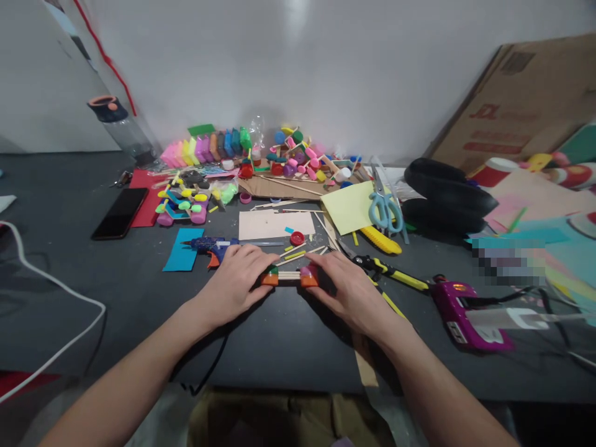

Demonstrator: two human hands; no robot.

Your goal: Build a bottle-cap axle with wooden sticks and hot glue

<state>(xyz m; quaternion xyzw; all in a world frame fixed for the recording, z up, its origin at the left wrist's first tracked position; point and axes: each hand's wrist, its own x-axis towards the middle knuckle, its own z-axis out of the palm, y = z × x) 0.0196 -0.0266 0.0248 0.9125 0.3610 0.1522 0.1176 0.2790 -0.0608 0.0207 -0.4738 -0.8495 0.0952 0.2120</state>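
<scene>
A small stick-and-cap piece (289, 275) lies between my hands: pale wooden sticks run side by side, with coloured caps at both ends. My left hand (242, 276) pinches the left end, where green and orange caps show. At the other end, a pinkish-purple cap and an orange one sit in the pinch of my right hand (342, 285). Fingers partly cover both ends. Just beyond my left hand lies a blue glue gun (212, 245) with an orange trigger. Loose sticks (298, 253) and a red cap (297, 238) lie just past the piece.
Yellow-black pliers (391, 270), a yellow utility knife (382, 239) and blue-handled scissors (386, 208) lie to the right, with a purple power strip (470, 316) farther out. A phone (120, 213) rests at left. Colourful clay blocks (209, 148) and cap models (302, 155) line the back.
</scene>
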